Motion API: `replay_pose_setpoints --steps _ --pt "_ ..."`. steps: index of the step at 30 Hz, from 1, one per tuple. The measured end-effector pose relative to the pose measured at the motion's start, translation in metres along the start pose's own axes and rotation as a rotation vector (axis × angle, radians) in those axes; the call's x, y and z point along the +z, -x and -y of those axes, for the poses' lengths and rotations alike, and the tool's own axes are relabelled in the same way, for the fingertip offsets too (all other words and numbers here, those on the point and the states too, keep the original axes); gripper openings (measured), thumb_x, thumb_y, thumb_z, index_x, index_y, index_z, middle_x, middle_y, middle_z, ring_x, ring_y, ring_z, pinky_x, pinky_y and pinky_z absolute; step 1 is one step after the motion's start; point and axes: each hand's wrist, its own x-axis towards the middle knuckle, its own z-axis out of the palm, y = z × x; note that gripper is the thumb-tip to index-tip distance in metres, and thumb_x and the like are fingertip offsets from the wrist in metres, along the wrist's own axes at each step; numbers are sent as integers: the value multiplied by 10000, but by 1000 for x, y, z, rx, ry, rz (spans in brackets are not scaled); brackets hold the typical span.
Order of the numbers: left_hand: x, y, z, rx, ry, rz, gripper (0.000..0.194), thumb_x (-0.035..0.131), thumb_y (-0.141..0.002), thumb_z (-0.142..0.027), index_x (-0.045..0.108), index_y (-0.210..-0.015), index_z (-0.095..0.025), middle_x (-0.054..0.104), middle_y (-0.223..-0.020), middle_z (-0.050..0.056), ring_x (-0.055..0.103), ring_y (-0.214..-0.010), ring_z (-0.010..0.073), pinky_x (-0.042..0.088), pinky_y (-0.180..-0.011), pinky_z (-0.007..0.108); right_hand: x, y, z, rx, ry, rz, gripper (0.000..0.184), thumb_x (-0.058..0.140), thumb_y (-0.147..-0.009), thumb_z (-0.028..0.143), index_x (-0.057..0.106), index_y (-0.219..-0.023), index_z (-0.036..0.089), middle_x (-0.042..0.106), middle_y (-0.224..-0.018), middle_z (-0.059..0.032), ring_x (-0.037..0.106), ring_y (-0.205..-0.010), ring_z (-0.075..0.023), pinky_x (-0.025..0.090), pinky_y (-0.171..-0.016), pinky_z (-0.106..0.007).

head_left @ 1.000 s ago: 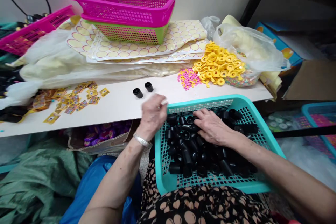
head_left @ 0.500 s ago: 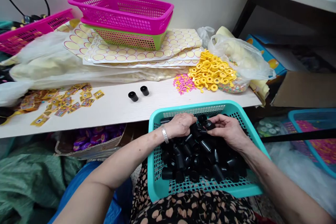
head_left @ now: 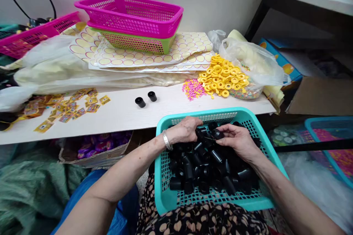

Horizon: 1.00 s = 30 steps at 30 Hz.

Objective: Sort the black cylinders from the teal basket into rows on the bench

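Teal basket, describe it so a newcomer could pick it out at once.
Find the white table, then look by its near edge, right of centre. There the teal basket sits, left hand and right hand over it. Unlike the blue basket of pink bits farther right, it holds black pieces.

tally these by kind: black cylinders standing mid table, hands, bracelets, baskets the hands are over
Black cylinders standing mid white table: 2
Hands: 2
Bracelet: 1
Turquoise basket under the hands: 1
Total: 6
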Motion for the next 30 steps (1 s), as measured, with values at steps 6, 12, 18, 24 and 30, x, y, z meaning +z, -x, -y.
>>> replay_pose_setpoints --steps 6,12,18,24,30 --pt "-11 21 12 41 -347 113 182 491 -663 -80 562 -804 -171 634 -859 42 582 -827 200 415 -703 269 -1 -2 -3 24 -2 -24 326 808 -471 167 693 -775 181 698 -710 11 624 -653 -143 493 -656 -273" --pt "12 16 14 5 -474 87 178 455 -798 -188 520 -961 -162 625 -930 92 600 -821 222 444 -666 298 3 -2 -6 8 40 -18 335 806 -482 191 701 -800 190 690 -711 10 612 -663 -153 488 -668 -296" --pt "33 4 4 -1 -536 22 299 483 -726 -108 490 -1023 -137 627 -927 119 608 -837 259 463 -739 378 1 -1 -8 -137 169 15 324 762 -611 264 704 -926 209 658 -846 -2 589 -766 -155 468 -728 -304" --pt "39 -7 8 58 -355 -13 352 518 -614 -76 564 -957 -140 640 -804 108 608 -816 279 464 -708 356 3 -4 -10 -219 217 26 332 706 -702 282 679 -1029 228 626 -949 -12 576 -861 -158 459 -784 -302" --pt "24 -4 10 53 -211 -41 251 490 -648 -92 626 -849 -156 668 -852 64 610 -846 213 454 -715 265 -2 -5 -12 -143 19 -81 370 770 -642 298 657 -980 203 677 -843 -9 608 -780 -149 481 -745 -287"
